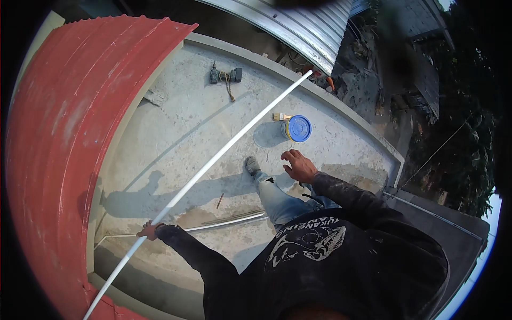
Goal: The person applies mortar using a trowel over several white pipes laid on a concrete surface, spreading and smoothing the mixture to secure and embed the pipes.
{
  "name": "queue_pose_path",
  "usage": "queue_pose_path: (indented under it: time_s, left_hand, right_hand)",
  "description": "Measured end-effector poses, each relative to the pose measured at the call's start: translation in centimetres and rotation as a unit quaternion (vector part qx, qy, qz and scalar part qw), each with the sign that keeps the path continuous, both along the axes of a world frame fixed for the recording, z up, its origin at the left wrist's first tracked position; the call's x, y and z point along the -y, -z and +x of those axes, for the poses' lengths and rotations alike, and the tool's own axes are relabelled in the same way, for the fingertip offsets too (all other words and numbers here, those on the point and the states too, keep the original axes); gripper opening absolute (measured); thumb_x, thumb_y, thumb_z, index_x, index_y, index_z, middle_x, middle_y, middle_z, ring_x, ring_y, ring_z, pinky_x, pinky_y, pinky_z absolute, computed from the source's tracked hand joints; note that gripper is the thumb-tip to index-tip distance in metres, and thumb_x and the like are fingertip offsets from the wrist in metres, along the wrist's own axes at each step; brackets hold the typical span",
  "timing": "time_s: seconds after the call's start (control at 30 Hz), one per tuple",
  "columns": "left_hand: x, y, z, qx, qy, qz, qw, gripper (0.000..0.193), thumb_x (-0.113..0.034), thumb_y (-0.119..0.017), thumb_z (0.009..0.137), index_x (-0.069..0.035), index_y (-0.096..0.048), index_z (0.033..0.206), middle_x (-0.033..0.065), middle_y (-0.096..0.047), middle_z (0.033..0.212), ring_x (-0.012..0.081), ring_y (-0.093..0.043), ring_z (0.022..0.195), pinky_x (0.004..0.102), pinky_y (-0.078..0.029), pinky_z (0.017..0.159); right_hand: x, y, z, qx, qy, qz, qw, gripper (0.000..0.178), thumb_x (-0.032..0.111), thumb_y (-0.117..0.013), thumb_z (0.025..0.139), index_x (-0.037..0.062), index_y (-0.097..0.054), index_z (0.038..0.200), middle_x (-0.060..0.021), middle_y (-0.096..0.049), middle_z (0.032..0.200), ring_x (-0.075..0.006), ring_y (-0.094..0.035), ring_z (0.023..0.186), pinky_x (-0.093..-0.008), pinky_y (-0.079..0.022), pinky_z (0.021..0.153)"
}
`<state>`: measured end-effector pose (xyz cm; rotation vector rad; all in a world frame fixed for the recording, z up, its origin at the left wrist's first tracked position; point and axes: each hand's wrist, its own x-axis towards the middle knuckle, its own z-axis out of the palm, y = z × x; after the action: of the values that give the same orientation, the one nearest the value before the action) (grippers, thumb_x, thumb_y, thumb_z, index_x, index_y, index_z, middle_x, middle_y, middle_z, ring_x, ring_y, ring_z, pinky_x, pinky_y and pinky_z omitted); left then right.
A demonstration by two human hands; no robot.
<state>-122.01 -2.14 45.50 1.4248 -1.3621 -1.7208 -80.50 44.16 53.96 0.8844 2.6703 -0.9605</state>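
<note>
A long, thin white pipe (213,160) runs slantwise across the view, from the lower left to the far parapet. My left hand (150,230) is wrapped round it in its lower part, beside the red roof. My right hand (300,167) is in the air in front of my body, with loosely bent fingers apart and nothing in them. Just beyond that hand stands a bucket with a blue lid (300,128). Close against the bucket is a paintbrush (279,116). A cordless drill (225,76) lies farther off on the concrete floor (186,122).
Red corrugated roofing (80,106) rises along the left. A low concrete parapet (352,120) borders the far and right sides, with metal sheeting (304,26) beyond it. Another white pipe (234,222) lies on the floor near my feet. A small stick (220,200) lies nearby.
</note>
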Motion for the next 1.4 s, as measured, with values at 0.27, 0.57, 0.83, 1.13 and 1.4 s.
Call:
queue_pose_path:
  time_s: [0.27, 0.57, 0.83, 1.13, 1.4]
  left_hand:
    - [2.2, -11.4, 9.2, -0.267, 0.175, 0.174, 0.932, 0.051, -0.058, -0.051, 0.103, -0.016, -0.048, 0.074, -0.0047, -0.036, 0.053, 0.0099, -0.038, 0.047, 0.0250, -0.038, 0.045]
    - [-1.0, -21.8, 20.7, -0.434, 0.314, 0.319, 0.782, 0.034, -0.031, -0.073, 0.092, -0.012, -0.048, 0.077, 0.0003, -0.045, 0.065, 0.0143, -0.051, 0.065, 0.0335, -0.046, 0.075]
    - [-7.2, -21.1, 30.8, -0.441, 0.402, 0.435, 0.674, 0.042, -0.029, -0.063, 0.100, -0.014, -0.042, 0.067, -0.0009, -0.038, 0.057, 0.0128, -0.040, 0.050, 0.0279, -0.041, 0.053]
    - [-32.1, -27.9, 49.9, -0.386, 0.561, 0.323, 0.658, 0.052, -0.030, -0.039, 0.111, -0.021, -0.031, 0.060, -0.0067, -0.026, 0.051, 0.0078, -0.028, 0.048, 0.0212, -0.031, 0.054]
    - [-51.6, -34.0, 60.7, -0.474, 0.673, 0.424, 0.377, 0.051, -0.029, -0.035, 0.112, -0.022, -0.029, 0.061, -0.0063, -0.024, 0.048, 0.0074, -0.019, 0.043, 0.0247, -0.026, 0.047]
  right_hand:
    - [0.8, -2.9, -9.2, -0.188, -0.153, 0.204, 0.949, 0.065, 0.018, -0.076, 0.076, 0.0100, -0.054, 0.136, -0.0180, -0.055, 0.138, -0.0332, -0.048, 0.135, -0.0565, -0.031, 0.115]
    - [-15.6, -6.2, 8.8, -0.188, -0.018, 0.341, 0.921, 0.014, 0.023, -0.076, 0.084, 0.0171, -0.064, 0.090, -0.0019, -0.058, 0.085, -0.0233, -0.058, 0.096, -0.0469, -0.041, 0.100]
    - [-24.0, -9.0, 32.3, -0.163, -0.066, 0.326, 0.929, 0.035, 0.024, -0.081, 0.073, 0.0099, -0.062, 0.099, -0.0088, -0.060, 0.096, -0.0269, -0.060, 0.103, -0.0583, -0.037, 0.105]
    - [-29.6, -4.6, 47.5, -0.192, 0.212, 0.356, 0.889, 0.022, 0.028, -0.071, 0.093, 0.0081, -0.061, 0.089, -0.0100, -0.057, 0.091, -0.0320, -0.058, 0.102, -0.0608, -0.031, 0.115]
    - [-40.8, -0.2, 59.7, -0.077, 0.328, 0.290, 0.895, 0.025, 0.022, -0.079, 0.084, 0.0089, -0.065, 0.100, -0.0126, -0.059, 0.108, -0.0335, -0.054, 0.116, -0.0529, -0.039, 0.104]
